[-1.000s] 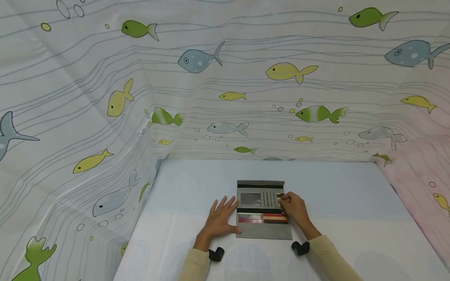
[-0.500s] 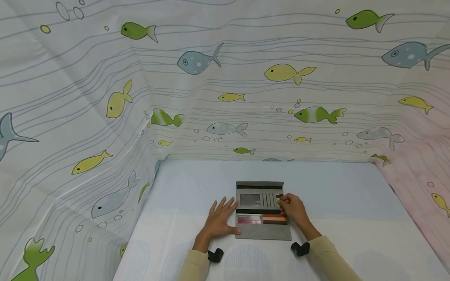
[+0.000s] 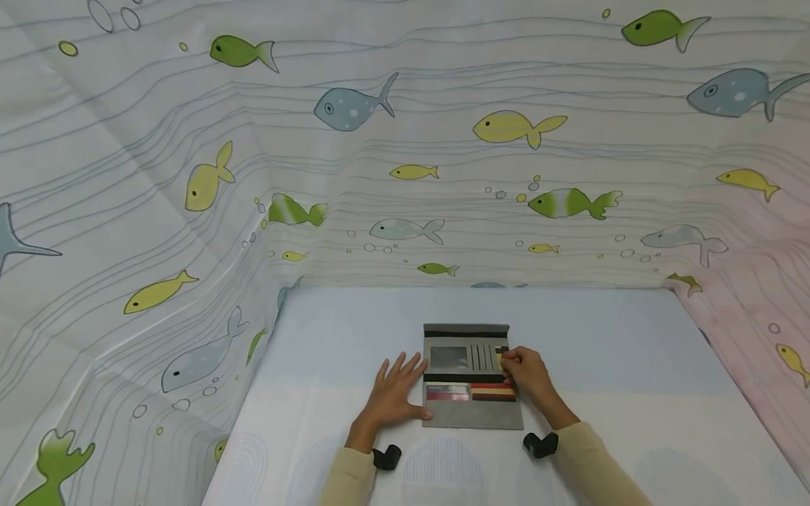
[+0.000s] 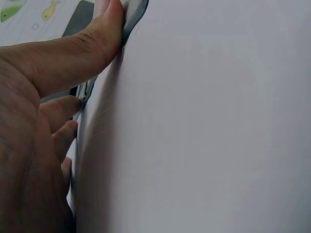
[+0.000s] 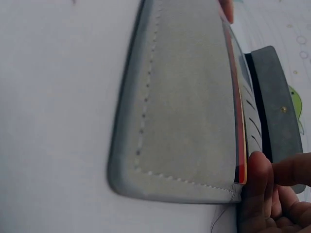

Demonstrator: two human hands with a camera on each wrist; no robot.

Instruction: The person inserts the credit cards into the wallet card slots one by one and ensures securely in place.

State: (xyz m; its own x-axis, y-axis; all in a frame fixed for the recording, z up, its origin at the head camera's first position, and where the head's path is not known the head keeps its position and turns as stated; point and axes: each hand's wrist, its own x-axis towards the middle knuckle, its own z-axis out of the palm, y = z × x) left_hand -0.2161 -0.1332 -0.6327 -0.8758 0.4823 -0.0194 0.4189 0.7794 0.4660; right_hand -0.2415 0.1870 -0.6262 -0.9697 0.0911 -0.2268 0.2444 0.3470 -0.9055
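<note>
A grey wallet (image 3: 471, 417) lies unfolded on the table, stitched along its border in the right wrist view. My left hand (image 3: 394, 397) is spread at its left side, fingertips by the edge and thumb on the lower corner. At the upper right slots, my right hand (image 3: 530, 376) pinches a small card (image 3: 499, 357), pale yellow and dark, mostly covered by the fingers. Several slits and a clear window (image 3: 448, 358) mark the upper panel. Red and orange cards (image 3: 493, 391) and pinkish, shiny cards (image 3: 446, 396) show in the lower pocket.
The white and pale blue table (image 3: 354, 330) extends around the wallet. A fish-printed cloth (image 3: 354, 161) stands behind and at both sides. Black wrist cameras (image 3: 387, 457) sit near both cuffs. A flap with a snap (image 5: 284, 109) extends from the wallet's far side.
The head view has shifted slightly. Both hands hold nearly the same places on the wallet, and the small card stays at the upper right slots.
</note>
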